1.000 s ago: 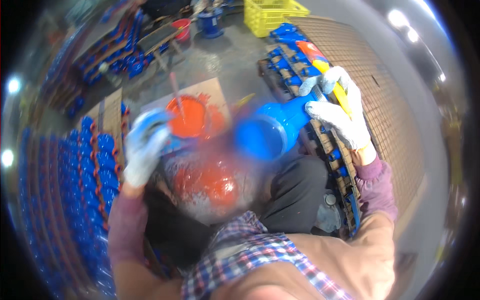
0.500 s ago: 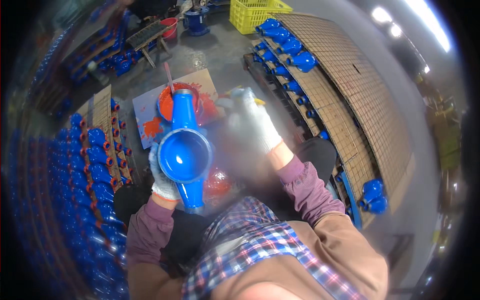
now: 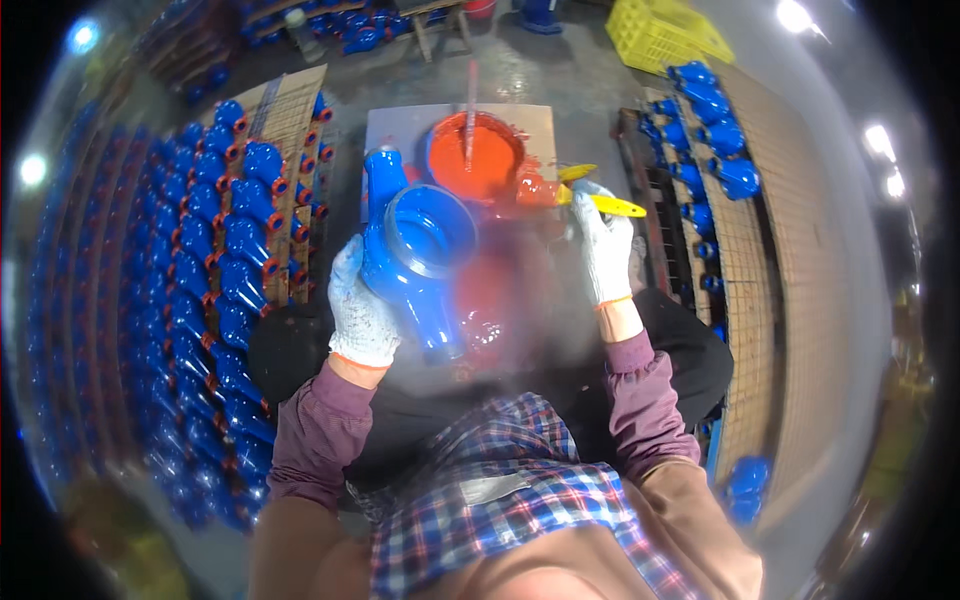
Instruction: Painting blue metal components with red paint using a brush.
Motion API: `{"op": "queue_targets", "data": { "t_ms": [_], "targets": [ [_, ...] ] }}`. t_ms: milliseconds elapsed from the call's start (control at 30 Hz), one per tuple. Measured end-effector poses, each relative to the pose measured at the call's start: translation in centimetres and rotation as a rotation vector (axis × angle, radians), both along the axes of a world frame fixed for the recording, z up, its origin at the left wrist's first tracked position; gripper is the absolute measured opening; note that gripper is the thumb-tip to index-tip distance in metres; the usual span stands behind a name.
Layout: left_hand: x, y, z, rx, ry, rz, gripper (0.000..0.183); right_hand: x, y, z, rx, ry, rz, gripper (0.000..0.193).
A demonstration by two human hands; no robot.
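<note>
My left hand (image 3: 362, 315), in a white knit glove, grips a glossy blue metal water meter body (image 3: 385, 255) from its left side. The body has a round open cup facing up and a pipe end on either side; it tilts over my lap. In my gloved right hand (image 3: 606, 245) is a paintbrush (image 3: 622, 207) with a yellow handle, its bristles loaded with orange-red paint. The bristles are beside the right rim of a paint bucket (image 3: 431, 150) holding orange-red paint. A stick (image 3: 471, 95) stands in the paint. Another yellow piece (image 3: 577, 172) shows behind the brush.
Under the bucket lies a paint-stained board (image 3: 390, 122). Rows of blue meter bodies (image 3: 245, 235) with red ends fill the left. On the right, more blue bodies (image 3: 738, 178) sit on stacked mesh-patterned boards (image 3: 800, 270). A yellow crate (image 3: 650, 35) stands at the far right.
My right hand has come forward and right, with the brush now by the bucket. The meter body has tilted, its far end leaning left. The whole view has shifted.
</note>
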State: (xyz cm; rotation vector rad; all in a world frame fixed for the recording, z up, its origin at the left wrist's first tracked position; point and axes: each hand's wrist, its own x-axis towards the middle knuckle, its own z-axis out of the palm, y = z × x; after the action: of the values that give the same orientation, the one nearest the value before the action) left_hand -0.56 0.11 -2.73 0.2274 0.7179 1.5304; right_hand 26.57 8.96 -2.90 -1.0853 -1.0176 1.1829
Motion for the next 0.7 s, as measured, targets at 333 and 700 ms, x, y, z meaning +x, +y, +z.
{"op": "queue_targets", "data": {
  "t_ms": [333,700],
  "targets": [
    [-0.5,-1.0,-0.2,-0.154,-0.242,-0.122,0.083,-6.0,7.3,-5.3,0.366,-0.945,-0.022,0.027],
    [-0.1,-3.7,1.5,0.28,1.215,-0.051,0.084,-0.8,3.8,-3.0,-0.182,-0.202,0.022,0.027]
  ]
}}
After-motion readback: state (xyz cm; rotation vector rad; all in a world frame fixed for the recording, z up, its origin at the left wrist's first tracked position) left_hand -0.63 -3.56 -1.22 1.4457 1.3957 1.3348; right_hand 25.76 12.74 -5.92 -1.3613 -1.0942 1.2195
